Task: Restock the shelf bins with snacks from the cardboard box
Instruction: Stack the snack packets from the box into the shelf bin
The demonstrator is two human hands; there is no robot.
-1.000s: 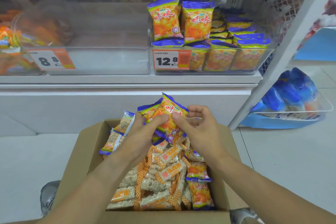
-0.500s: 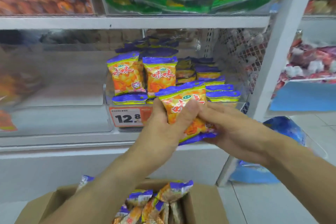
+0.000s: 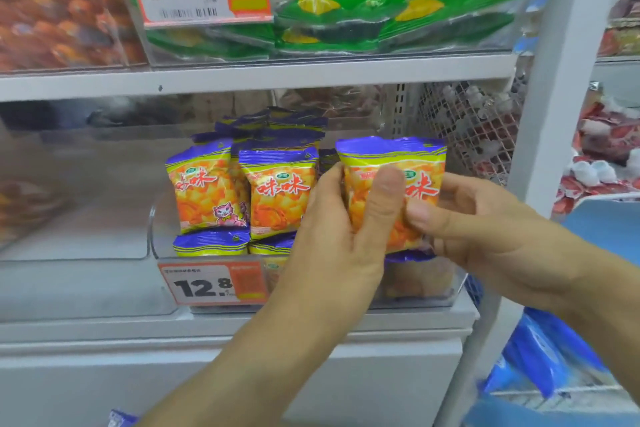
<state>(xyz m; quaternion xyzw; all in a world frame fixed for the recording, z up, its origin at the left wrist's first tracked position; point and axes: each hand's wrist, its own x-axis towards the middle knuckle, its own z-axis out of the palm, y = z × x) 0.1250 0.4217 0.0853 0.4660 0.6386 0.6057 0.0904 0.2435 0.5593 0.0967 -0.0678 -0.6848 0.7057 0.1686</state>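
Observation:
Both hands hold a small stack of orange snack packets with purple tops (image 3: 426, 163) upright over the right part of a clear shelf bin (image 3: 446, 291). My left hand (image 3: 343, 236) grips the stack from the left, thumb across its front. My right hand (image 3: 485, 222) pinches it from the right. The bin, tagged 12.8 (image 3: 207, 284), holds several matching packets (image 3: 277, 191) standing on its left side. Only a purple packet corner (image 3: 119, 419) at the bottom edge shows; the cardboard box is out of view.
A clear bin (image 3: 69, 288) stands to the left on the same shelf. Above, a shelf board (image 3: 242, 76) carries bins of green packets (image 3: 346, 21) and orange snacks (image 3: 52, 10). A white upright post (image 3: 554, 114) borders the right; blue packs (image 3: 540, 364) lie low right.
Both hands lifted the packets out of the cardboard box and up to the 12.8 bin. The view rose with them, so the box dropped out of sight.

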